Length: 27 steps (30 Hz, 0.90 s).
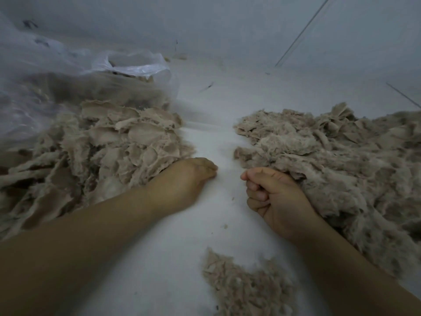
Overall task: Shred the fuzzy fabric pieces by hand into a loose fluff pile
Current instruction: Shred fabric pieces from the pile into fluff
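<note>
small fluff patch [246,286] between the forearms | left hand [182,181] relaxed, beside fabric pieces [109,151] | right hand [273,197] clenched, holding nothing, against fluff pile [341,160]

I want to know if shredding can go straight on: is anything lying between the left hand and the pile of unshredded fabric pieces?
Nothing visible does. The left hand already lies against the near edge of the fabric pieces. The plastic bag sits behind that pile, out of the way. The right hand is curled beside the fluff pile.
</note>
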Available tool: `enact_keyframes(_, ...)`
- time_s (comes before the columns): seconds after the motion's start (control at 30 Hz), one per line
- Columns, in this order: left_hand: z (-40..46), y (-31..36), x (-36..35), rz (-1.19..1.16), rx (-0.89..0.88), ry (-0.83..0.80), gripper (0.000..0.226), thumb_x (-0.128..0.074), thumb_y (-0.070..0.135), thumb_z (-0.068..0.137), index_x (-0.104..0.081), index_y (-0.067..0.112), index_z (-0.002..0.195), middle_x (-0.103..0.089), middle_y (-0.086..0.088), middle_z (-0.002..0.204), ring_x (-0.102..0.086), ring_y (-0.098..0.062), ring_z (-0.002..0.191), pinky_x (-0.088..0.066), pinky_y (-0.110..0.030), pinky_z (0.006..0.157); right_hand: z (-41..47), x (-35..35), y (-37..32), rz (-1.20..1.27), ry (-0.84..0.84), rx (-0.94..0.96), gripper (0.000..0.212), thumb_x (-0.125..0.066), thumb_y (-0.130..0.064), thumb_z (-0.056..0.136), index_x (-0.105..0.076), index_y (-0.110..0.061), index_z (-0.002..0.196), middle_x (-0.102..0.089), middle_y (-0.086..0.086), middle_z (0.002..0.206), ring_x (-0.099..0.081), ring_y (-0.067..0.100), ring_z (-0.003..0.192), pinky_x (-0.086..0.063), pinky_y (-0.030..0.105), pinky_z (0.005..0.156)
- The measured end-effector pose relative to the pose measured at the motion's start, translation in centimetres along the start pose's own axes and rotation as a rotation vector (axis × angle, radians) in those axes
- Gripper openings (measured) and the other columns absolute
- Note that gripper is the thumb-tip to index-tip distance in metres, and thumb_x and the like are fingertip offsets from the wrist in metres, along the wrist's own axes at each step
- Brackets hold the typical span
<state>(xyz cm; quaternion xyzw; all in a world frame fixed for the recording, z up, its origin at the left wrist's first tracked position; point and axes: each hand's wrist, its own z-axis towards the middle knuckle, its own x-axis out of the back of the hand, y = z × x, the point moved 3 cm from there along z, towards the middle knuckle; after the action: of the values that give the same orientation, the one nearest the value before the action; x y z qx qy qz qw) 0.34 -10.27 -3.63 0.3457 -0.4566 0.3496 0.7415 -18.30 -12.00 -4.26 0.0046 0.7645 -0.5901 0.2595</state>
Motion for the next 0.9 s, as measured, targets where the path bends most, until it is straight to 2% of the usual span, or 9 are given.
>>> enact_keyframes(0.1, 0.5, 0.3, 0.1, 0.100, -0.010, -0.063, 0.021, -0.057, -0.001, 0.089, -0.065, -0.002, 0.108, -0.064, -0.019, 0.109, -0.060, -0.035, 0.101, -0.046, -0.040, 0.092, -0.1, -0.3, -0.1, -0.016, 0.009, -0.005, 0.020, -0.045, -0.002, 0.099, -0.058, 0.001, 0.083, -0.044, 0.001, 0.056, -0.031, 0.004, 0.040, -0.022, 0.015, 0.037)
enact_keyframes(0.2, 3.1, 1.6, -0.6, 0.080, 0.103, -0.023, 0.042, -0.056, 0.011, 0.087, -0.048, 0.006, 0.127, -0.048, -0.014, 0.122, -0.053, -0.033, 0.101, -0.047, -0.047, 0.081, -0.3, -0.3, -0.1, -0.027, 0.015, 0.003, 0.019, -0.047, -0.004, 0.098, -0.058, 0.001, 0.084, -0.044, 0.000, 0.056, -0.030, 0.004, 0.041, -0.020, 0.015, 0.038)
enact_keyframes(0.27, 5.1, 2.2, -1.3, 0.067, 0.153, -0.012, 0.061, -0.058, 0.013, 0.085, -0.036, 0.009, 0.142, -0.038, -0.012, 0.142, -0.052, -0.035, 0.113, -0.048, -0.047, 0.087, -0.3, -0.3, -0.1, -0.020, 0.014, 0.008, 0.019, -0.046, -0.004, 0.097, -0.059, 0.001, 0.083, -0.044, 0.000, 0.055, -0.030, 0.003, 0.040, -0.021, 0.015, 0.038)
enact_keyframes(0.33, 6.9, 2.3, -2.2, 0.092, 0.189, -0.084, 0.066, -0.057, 0.013, 0.085, -0.032, 0.012, 0.146, -0.033, -0.010, 0.150, -0.049, -0.035, 0.121, -0.045, -0.046, 0.093, -0.2, -0.2, 0.0, -0.008, 0.012, 0.009, 0.019, -0.045, -0.004, 0.097, -0.058, 0.002, 0.084, -0.045, 0.000, 0.055, -0.031, 0.003, 0.040, -0.021, 0.014, 0.038)
enact_keyframes(0.43, 8.2, 2.5, -2.8, 0.131, 0.192, -0.088, 0.026, -0.056, 0.011, 0.085, -0.058, 0.011, 0.112, -0.054, -0.011, 0.116, -0.054, -0.032, 0.105, -0.040, -0.036, 0.080, 0.0, -0.1, 0.0, 0.013, 0.004, 0.004, 0.015, -0.047, -0.006, 0.095, -0.058, 0.002, 0.089, -0.045, 0.000, 0.056, -0.031, 0.002, 0.041, -0.022, 0.014, 0.038)
enact_keyframes(0.53, 7.3, 2.8, -2.8, -0.011, 0.132, 0.001, 0.005, -0.056, 0.003, 0.084, -0.060, 0.002, 0.081, -0.054, -0.016, 0.094, -0.053, -0.031, 0.090, -0.040, -0.040, 0.076, 0.2, 0.1, 0.0, 0.047, 0.008, -0.018, 0.016, -0.048, -0.008, 0.095, -0.058, 0.003, 0.100, -0.045, 0.000, 0.059, -0.032, 0.003, 0.042, -0.024, 0.014, 0.037)
enact_keyframes(0.7, 1.8, 2.3, -1.0, -0.114, -0.007, 0.084, 0.011, -0.059, -0.011, 0.077, -0.067, -0.004, 0.079, -0.060, -0.019, 0.081, -0.059, -0.030, 0.077, -0.047, -0.032, 0.071, 0.4, 0.5, 0.3, 0.092, 0.016, -0.040, 0.023, -0.047, -0.007, 0.097, -0.059, 0.003, 0.114, -0.048, 0.001, 0.062, -0.035, 0.004, 0.044, -0.028, 0.015, 0.038)
enact_keyframes(0.83, -0.8, 2.3, 0.2, -0.119, 0.014, 0.138, 0.025, -0.061, -0.019, 0.073, -0.069, -0.002, 0.090, -0.064, -0.016, 0.087, -0.059, -0.024, 0.084, -0.046, -0.016, 0.085, 0.6, 0.4, 0.4, 0.052, 0.000, -0.052, 0.034, -0.058, -0.012, 0.085, -0.061, 0.001, 0.115, -0.048, 0.001, 0.062, -0.035, 0.004, 0.044, -0.028, 0.015, 0.038)
enact_keyframes(0.9, -0.1, 3.5, 0.2, -0.177, 0.070, 0.133, 0.021, -0.056, -0.009, 0.082, -0.068, 0.000, 0.096, -0.063, -0.015, 0.090, -0.058, -0.027, 0.088, -0.045, -0.025, 0.084, 0.6, 0.2, 0.3, 0.029, -0.013, -0.051, 0.039, -0.061, -0.015, 0.076, -0.063, 0.000, 0.112, -0.047, 0.002, 0.062, -0.034, 0.004, 0.044, -0.028, 0.014, 0.038)
